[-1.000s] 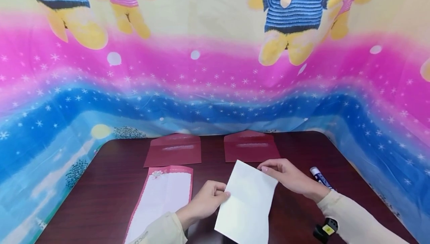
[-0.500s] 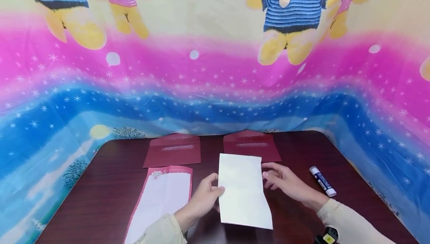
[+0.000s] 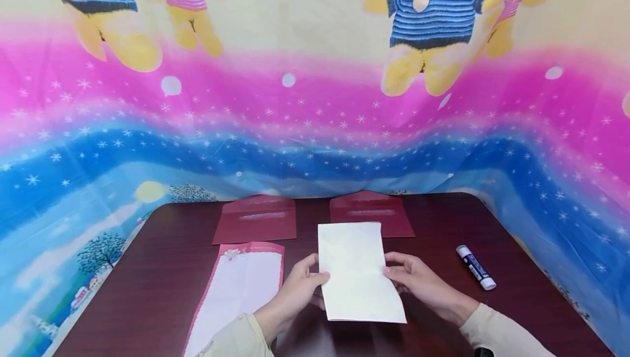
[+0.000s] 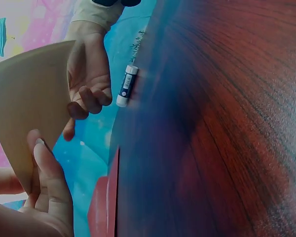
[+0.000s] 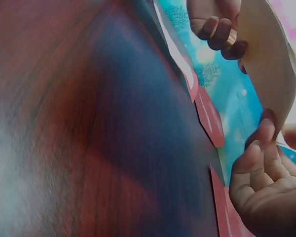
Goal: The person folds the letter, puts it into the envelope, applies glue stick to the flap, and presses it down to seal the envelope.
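Left hand (image 3: 295, 280) and right hand (image 3: 425, 283) are pinching opposite side edges of a pale sheet (image 3: 356, 272) between thumb and fingers. A left envelope (image 3: 253, 228) and a right envelope (image 3: 369, 215), both red, are lying along the far edge of the surface (image 3: 143, 280); the head view is showing the sheet partly covering the latter. A pink-bordered paper (image 3: 243, 286) is lying beside left hand, a sleeve (image 3: 238, 338) overlapping it. Dark wood is separating right hand from a blue-and-white tube (image 3: 476, 268). Between the hands, the sheet is hanging above the surface.
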A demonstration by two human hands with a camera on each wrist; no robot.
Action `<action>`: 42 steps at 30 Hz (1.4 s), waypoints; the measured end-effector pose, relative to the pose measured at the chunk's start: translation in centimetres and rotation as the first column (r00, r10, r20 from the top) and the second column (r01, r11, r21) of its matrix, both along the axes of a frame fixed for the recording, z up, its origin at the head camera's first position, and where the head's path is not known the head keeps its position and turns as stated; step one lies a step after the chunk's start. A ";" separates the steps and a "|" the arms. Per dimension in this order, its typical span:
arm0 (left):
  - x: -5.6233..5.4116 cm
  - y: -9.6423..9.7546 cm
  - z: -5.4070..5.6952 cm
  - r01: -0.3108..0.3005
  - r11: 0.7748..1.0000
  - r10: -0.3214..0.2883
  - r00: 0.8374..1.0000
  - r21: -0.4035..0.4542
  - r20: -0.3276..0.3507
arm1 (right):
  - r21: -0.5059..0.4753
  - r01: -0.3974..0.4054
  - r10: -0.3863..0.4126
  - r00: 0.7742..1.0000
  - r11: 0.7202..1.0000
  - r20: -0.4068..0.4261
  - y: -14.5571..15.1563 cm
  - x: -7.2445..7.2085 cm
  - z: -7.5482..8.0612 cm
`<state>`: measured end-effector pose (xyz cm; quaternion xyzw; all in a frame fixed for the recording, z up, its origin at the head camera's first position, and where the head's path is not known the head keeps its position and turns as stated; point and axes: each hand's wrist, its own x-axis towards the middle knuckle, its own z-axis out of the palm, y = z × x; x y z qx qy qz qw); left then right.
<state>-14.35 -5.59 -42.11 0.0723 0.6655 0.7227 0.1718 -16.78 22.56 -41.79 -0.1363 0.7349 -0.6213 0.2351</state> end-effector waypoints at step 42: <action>0.3 -0.8 0.3 0.140 0.989 -0.138 0.990 -0.039 0.041 | -0.106 -0.095 0.099 0.994 0.990 0.036 0.9 -0.9 0.0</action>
